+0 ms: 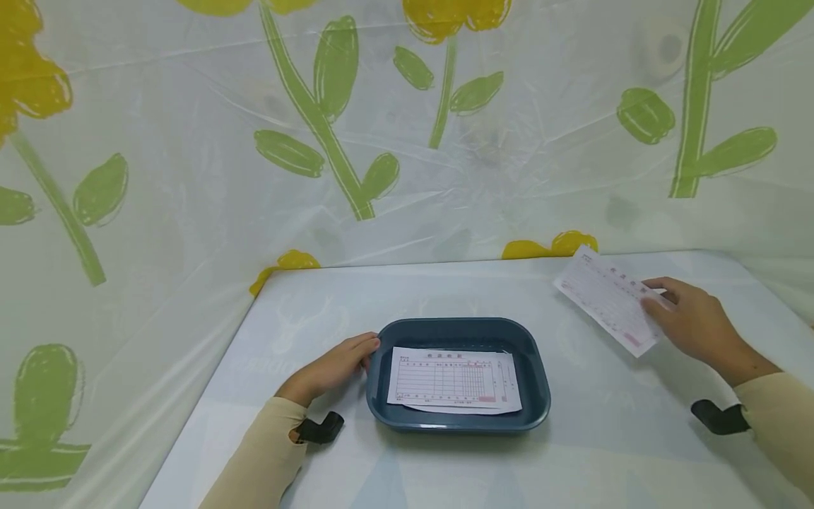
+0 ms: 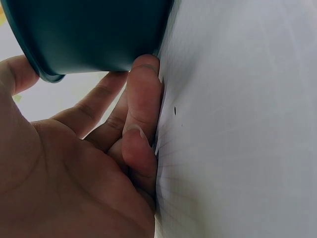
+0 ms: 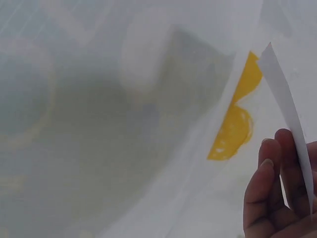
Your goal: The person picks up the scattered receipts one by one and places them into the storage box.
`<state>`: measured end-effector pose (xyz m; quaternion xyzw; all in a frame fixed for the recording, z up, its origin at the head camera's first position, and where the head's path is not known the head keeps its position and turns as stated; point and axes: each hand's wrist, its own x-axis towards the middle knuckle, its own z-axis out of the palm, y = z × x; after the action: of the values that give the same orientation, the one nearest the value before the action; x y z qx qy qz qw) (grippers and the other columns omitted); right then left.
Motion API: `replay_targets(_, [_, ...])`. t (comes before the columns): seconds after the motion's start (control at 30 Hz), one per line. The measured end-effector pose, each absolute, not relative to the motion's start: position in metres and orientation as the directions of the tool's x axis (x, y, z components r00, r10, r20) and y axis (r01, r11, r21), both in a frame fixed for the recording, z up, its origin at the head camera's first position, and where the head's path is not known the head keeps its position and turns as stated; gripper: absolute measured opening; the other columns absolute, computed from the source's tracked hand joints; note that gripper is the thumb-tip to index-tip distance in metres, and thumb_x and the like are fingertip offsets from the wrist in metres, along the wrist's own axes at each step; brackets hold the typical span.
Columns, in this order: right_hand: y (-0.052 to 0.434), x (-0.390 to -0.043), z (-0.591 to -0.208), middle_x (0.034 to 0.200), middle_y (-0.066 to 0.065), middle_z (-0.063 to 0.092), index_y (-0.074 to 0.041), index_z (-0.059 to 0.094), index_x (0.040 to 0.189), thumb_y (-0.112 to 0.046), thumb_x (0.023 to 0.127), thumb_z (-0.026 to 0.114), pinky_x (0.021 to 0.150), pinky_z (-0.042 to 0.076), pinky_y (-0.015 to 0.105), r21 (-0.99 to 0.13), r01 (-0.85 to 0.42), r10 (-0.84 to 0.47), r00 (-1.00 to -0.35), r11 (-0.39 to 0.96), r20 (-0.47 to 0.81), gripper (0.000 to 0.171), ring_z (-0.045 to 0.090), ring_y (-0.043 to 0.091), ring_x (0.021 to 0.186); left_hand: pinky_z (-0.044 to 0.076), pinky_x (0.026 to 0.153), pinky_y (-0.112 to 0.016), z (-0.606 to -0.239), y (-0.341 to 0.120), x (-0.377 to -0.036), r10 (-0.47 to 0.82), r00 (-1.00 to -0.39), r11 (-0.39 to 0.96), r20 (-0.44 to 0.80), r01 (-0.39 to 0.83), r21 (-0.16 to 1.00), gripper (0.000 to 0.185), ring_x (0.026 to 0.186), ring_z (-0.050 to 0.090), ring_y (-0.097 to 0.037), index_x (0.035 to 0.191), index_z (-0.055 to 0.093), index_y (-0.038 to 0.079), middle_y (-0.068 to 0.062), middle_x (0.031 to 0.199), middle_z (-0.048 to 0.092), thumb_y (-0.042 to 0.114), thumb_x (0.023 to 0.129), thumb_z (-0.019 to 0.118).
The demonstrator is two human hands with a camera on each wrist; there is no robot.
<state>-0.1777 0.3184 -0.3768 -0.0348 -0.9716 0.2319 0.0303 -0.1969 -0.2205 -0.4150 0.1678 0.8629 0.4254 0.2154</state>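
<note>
A dark blue-green tray (image 1: 458,423) stands on the table with a small stack of printed paper forms (image 1: 445,378) in it. At the tray's left end, my left hand (image 1: 337,364) holds its rim and side; in the left wrist view, fingers (image 2: 143,94) lie against the tray wall (image 2: 94,39) close to the table. Off to the tray's right, my right hand (image 1: 696,322) pinches one printed form (image 1: 607,297) above the table. From the right wrist view, that form (image 3: 285,89) appears edge-on between thumb and fingers (image 3: 262,183); the thumb is mostly cut off.
The white table (image 1: 305,304) reaches back to a hanging sheet (image 1: 191,141) with yellow flowers and green stems. Black wrist pieces (image 1: 321,428) show at both sleeves. A shadow of the right hand falls on the table.
</note>
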Motion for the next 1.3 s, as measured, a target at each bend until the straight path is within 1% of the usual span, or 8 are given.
replay_targets(0.23, [0.298, -0.173, -0.363, 0.133, 0.043, 0.046, 0.006, 0.043, 0.143, -0.018, 0.101, 0.05, 0.078, 0.049, 0.059, -0.476, 0.035, 0.069, -0.996, 0.879, 0.053, 0.049, 0.049, 0.057, 0.115, 0.04, 0.079, -0.033, -0.415, -0.22, -0.198, 0.451, -0.86, 0.588, -0.239, 0.085, 0.804, 0.04, 0.086, 0.05, -0.018, 0.125, 0.055, 0.007, -0.002, 0.086, 0.054, 0.037, 0.108, 0.033])
replay_targets(0.4, [0.285, -0.17, -0.356, 0.13, 0.042, 0.049, 0.006, 0.045, 0.141, -0.015, 0.099, 0.049, 0.069, 0.05, 0.042, -0.497, 0.012, 0.046, -0.997, 0.868, 0.055, 0.047, 0.055, 0.05, 0.105, 0.039, 0.079, -0.034, -0.414, -0.218, -0.197, 0.449, -0.858, 0.594, -0.249, 0.078, 0.801, 0.04, 0.088, 0.05, -0.019, 0.125, 0.055, 0.009, -0.002, 0.087, 0.054, 0.037, 0.109, 0.032])
replay_targets(0.63, [0.267, -0.167, -0.35, 0.131, 0.04, 0.051, 0.004, 0.048, 0.139, -0.015, 0.098, 0.049, 0.076, 0.048, 0.051, -0.515, -0.043, 0.003, -0.996, 0.856, 0.088, 0.045, 0.054, 0.049, 0.109, 0.04, 0.081, -0.035, -0.414, -0.219, -0.197, 0.451, -0.86, 0.59, -0.24, 0.086, 0.803, 0.039, 0.089, 0.051, -0.019, 0.123, 0.056, 0.009, -0.002, 0.087, 0.054, 0.036, 0.109, 0.031])
replay_targets(0.87, [0.251, -0.162, -0.347, 0.133, 0.039, 0.051, 0.001, 0.05, 0.139, -0.012, 0.097, 0.051, 0.073, 0.051, 0.04, -0.539, -0.068, -0.019, -0.995, 0.84, 0.097, 0.045, 0.058, 0.046, 0.107, 0.04, 0.081, -0.035, -0.415, -0.22, -0.197, 0.458, -0.857, 0.583, -0.236, 0.09, 0.807, 0.039, 0.089, 0.051, -0.019, 0.121, 0.056, 0.009, -0.001, 0.087, 0.053, 0.036, 0.109, 0.031])
replay_targets(1.03, [0.239, -0.157, -0.345, 0.138, 0.038, 0.048, -0.001, 0.049, 0.141, -0.013, 0.097, 0.05, 0.084, 0.051, 0.054, -0.559, -0.073, -0.035, -0.996, 0.826, 0.077, 0.046, 0.053, 0.049, 0.116, 0.04, 0.081, -0.035, -0.415, -0.22, -0.197, 0.458, -0.856, 0.583, -0.24, 0.085, 0.808, 0.04, 0.089, 0.051, -0.019, 0.122, 0.056, 0.009, -0.002, 0.088, 0.053, 0.037, 0.109, 0.031])
replay_targets(1.1, [0.234, -0.155, -0.344, 0.139, 0.036, 0.05, -0.002, 0.05, 0.141, -0.013, 0.097, 0.05, 0.085, 0.052, 0.054, -0.568, -0.09, -0.047, -0.995, 0.818, 0.09, 0.045, 0.054, 0.048, 0.116, 0.04, 0.081, -0.035, -0.416, -0.22, -0.197, 0.457, -0.856, 0.583, -0.241, 0.083, 0.808, 0.04, 0.089, 0.051, -0.019, 0.122, 0.056, 0.009, -0.002, 0.087, 0.053, 0.037, 0.109, 0.031])
replay_targets(1.2, [0.228, -0.152, -0.344, 0.137, 0.033, 0.053, -0.003, 0.052, 0.139, -0.012, 0.097, 0.05, 0.079, 0.055, 0.044, -0.582, -0.12, -0.066, -0.991, 0.804, 0.114, 0.043, 0.059, 0.043, 0.11, 0.04, 0.081, -0.035, -0.416, -0.221, -0.197, 0.459, -0.856, 0.582, -0.24, 0.085, 0.809, 0.039, 0.089, 0.051, -0.019, 0.121, 0.056, 0.009, -0.002, 0.087, 0.053, 0.037, 0.109, 0.031])
replay_targets(1.3, [0.221, -0.15, -0.344, 0.133, 0.031, 0.057, -0.004, 0.054, 0.138, -0.011, 0.097, 0.051, 0.07, 0.053, 0.03, -0.59, -0.148, -0.087, -0.988, 0.794, 0.13, 0.041, 0.063, 0.037, 0.102, 0.04, 0.081, -0.035, -0.416, -0.221, -0.197, 0.464, -0.853, 0.581, -0.237, 0.091, 0.809, 0.039, 0.088, 0.051, -0.02, 0.117, 0.056, 0.009, -0.002, 0.086, 0.052, 0.037, 0.109, 0.031])
